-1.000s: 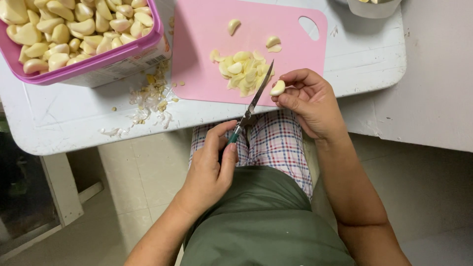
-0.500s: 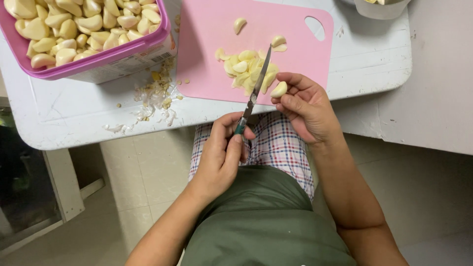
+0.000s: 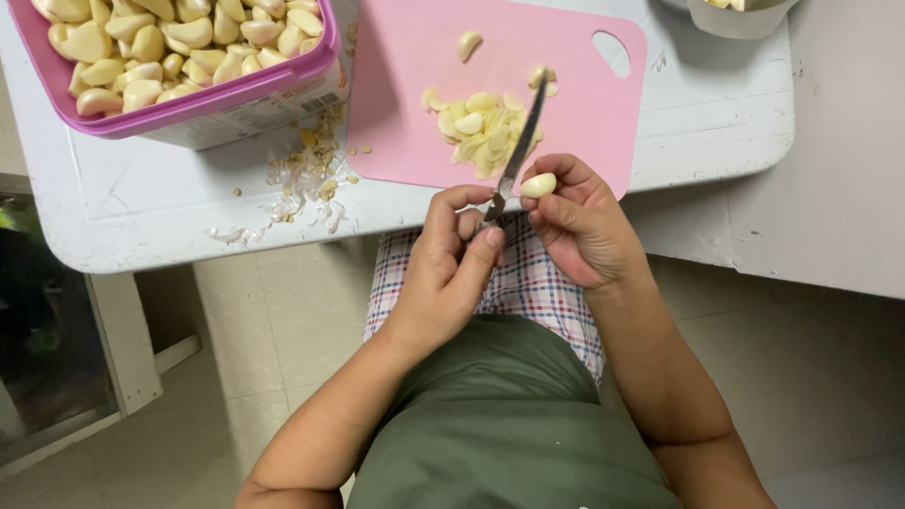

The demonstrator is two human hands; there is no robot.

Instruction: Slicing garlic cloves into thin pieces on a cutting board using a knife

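Note:
My left hand [image 3: 451, 259] grips the handle of a small knife [image 3: 517, 151], whose blade points up over the pink cutting board [image 3: 405, 104]. My right hand [image 3: 580, 221] pinches a peeled garlic clove [image 3: 538, 185] right beside the blade, at the near edge of the board. A pile of cut garlic pieces [image 3: 479, 130] lies on the board under the blade tip. Two single cloves [image 3: 468, 42] rest farther up the board.
A purple tub [image 3: 226, 94] full of peeled garlic cloves stands at the upper left of the white table [image 3: 716, 123]. Garlic skins and scraps [image 3: 302, 184] litter the table between tub and board. A grey container [image 3: 740, 14] shows at the top right edge.
My left hand has risen from my lap toward the table edge, bringing the knife up next to the clove. My right hand has held nearly still with the clove.

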